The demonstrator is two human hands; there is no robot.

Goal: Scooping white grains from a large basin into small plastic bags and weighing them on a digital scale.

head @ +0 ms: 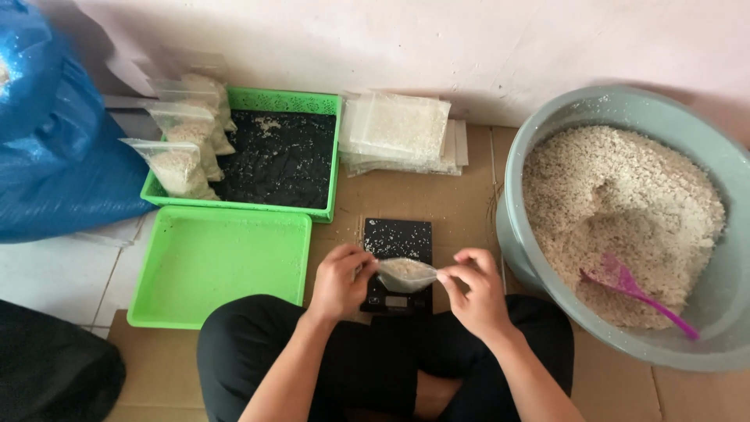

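Clear bag [406, 273] — half-full, pale grains

Clear glossy plastic bag [406, 273]; smooth grey plastic basin [547, 125]; matt cardboard [437, 199].

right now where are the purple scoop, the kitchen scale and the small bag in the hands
purple scoop [625, 280]: head view, on its bowl end.
kitchen scale [398, 238]: head view, on its black platform.
small bag [405, 273]: head view, on its filled middle.

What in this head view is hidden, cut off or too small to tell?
- Scale display: covered by the small bag held between left hand and right hand.
- Basin: right side cut by the frame edge.
- Blue sack: cut off at left.
- Bag's seal: too small to judge.
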